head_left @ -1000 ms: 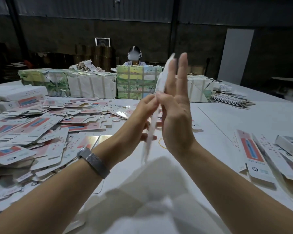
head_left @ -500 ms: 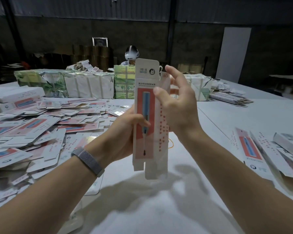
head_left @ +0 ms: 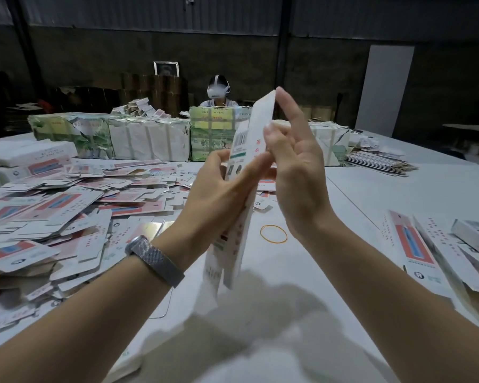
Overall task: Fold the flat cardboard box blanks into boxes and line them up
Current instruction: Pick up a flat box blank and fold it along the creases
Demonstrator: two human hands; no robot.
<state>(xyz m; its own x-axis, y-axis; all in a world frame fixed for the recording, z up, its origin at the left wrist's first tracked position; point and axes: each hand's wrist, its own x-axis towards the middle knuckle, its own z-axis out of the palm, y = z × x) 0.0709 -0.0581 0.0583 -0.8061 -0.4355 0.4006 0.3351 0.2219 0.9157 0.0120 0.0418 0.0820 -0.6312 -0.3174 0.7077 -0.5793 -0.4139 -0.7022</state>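
One table [head_left: 398, 205]: white, broad, carrying everything below.
Blank heap [head_left: 53, 214]: loose flat blanks, left side.
Box blank [head_left: 241, 194]: upright above table centre, between both hands.
Left hand [head_left: 219, 194]: fingers grip its middle.
Right hand [head_left: 296, 172]: fingers straight, pressing its upper edge.
Rubber band [head_left: 273, 233]: beneath.
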